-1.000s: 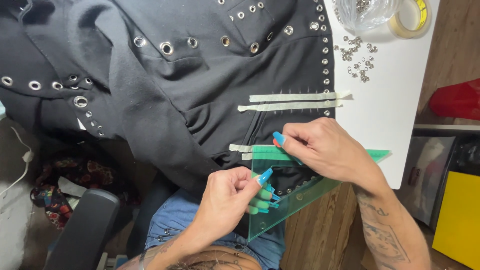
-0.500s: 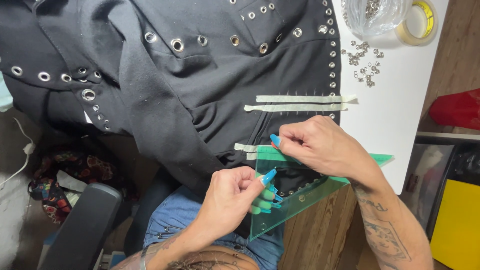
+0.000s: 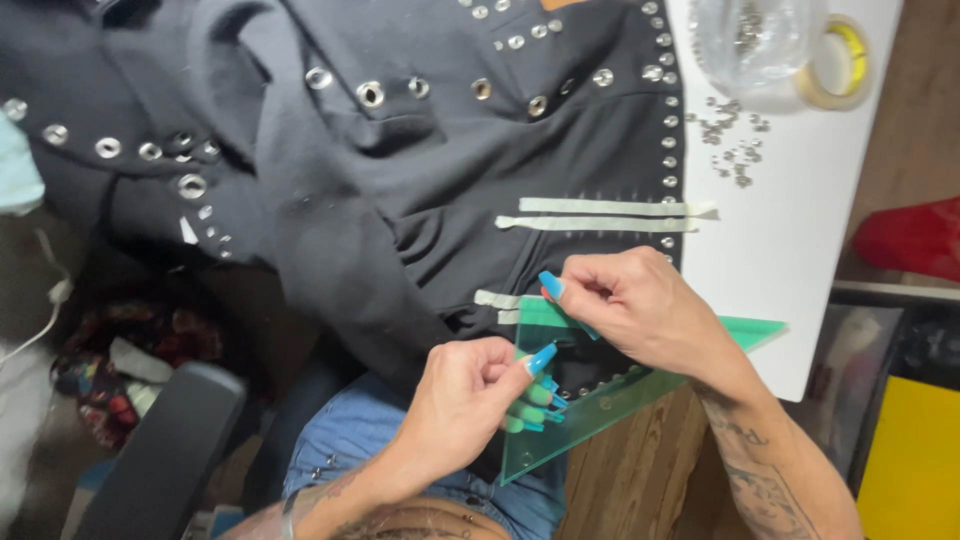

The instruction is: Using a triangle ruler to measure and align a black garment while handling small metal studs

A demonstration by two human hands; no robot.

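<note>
A black garment (image 3: 400, 190) studded with metal eyelets lies over a white table (image 3: 790, 260). On its lower edge rests a clear green triangular ruler (image 3: 640, 395). My left hand (image 3: 465, 400) grips the ruler's near edge together with the hem, thumb on top and fingers showing through the plastic. My right hand (image 3: 640, 310) lies across the ruler with thumb and forefinger pinched at its upper corner, beside a short tape strip (image 3: 495, 299). Whether it also holds something small is hidden. Two long pale tape strips (image 3: 600, 215) run across the cloth above.
At the table's far right stand a tape roll (image 3: 840, 65) and a clear bag of studs (image 3: 755, 40), with loose studs (image 3: 725, 130) scattered below. A red object (image 3: 915, 235) and a yellow one (image 3: 910, 460) sit right of the table. A black chair arm (image 3: 160, 460) is lower left.
Both hands stay on the ruler almost unmoved. The view has shifted slightly, so the garment sits a little lower in the picture.
</note>
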